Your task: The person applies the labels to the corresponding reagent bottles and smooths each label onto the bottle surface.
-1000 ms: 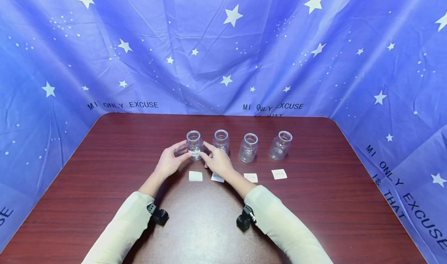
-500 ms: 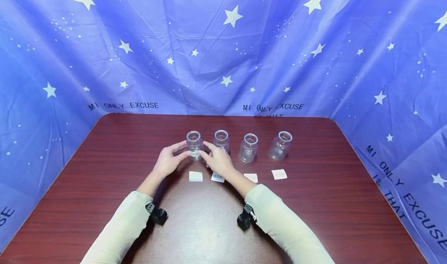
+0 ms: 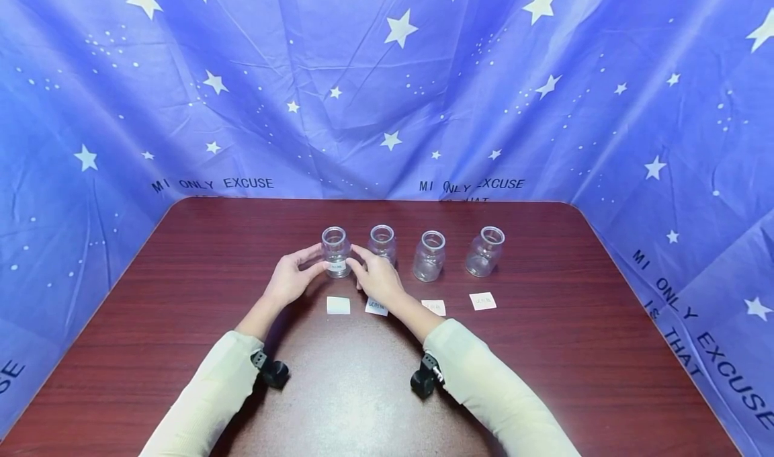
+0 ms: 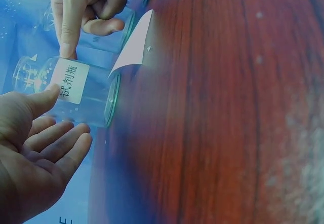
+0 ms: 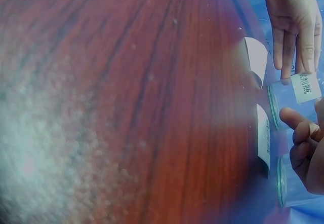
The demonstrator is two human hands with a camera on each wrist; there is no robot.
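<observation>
Forearms angle in from the bottom of the head view, both in pale cream sleeves (image 3: 211, 383) with a small black camera (image 3: 275, 374) at each wrist, and they meet on one clear glass jar (image 3: 334, 245). It's upright at the left end of a row of four on the dark reddish wood table (image 3: 151, 296). So, left hand (image 3: 290, 279): light pinch on the jar's left side, fingers pretty straight along the far side of the glass, thumb across the front. Right hand (image 3: 379, 279) pinches the other side, index finger reaching past the glass, thumb tip at the label's right edge, my other fingers curled in.

As for writing, the white rectangular label (image 4: 74, 82) on the jar's front has a thumb at each side, and from my left wrist you can read 试剂瓶 in black characters. Small whitish paper squares (image 3: 482, 301) lie on my side of the jars, one per jar; three carry dark characters, too tiny for me to swear to, and one is partly behind my right wrist. The other three clear glass jars (image 3: 429, 262) stand off to the right. Behind it all, the blue-purple cloth with white stars (image 3: 338, 128) says "MI ONLY EXCUSE" in black capitals, plus "IS THAT" on the right.
</observation>
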